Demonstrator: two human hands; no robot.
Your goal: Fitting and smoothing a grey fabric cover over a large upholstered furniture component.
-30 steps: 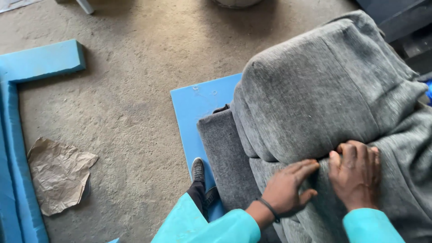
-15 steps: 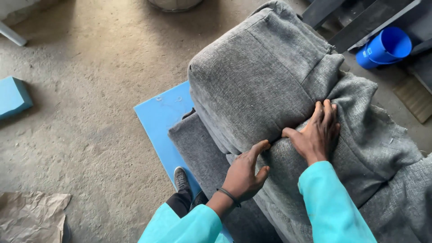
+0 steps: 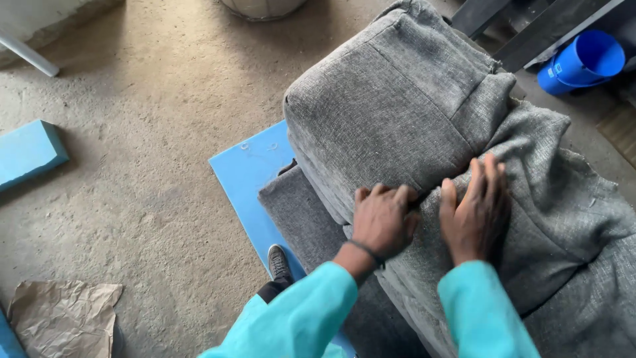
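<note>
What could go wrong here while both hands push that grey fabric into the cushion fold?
The left hand and right hand press loose grey fabric into the crease of the grey cushion; it may bunch or wrinkle. The shoe stands on the blue foam sheet, which might dent or slip.
</note>
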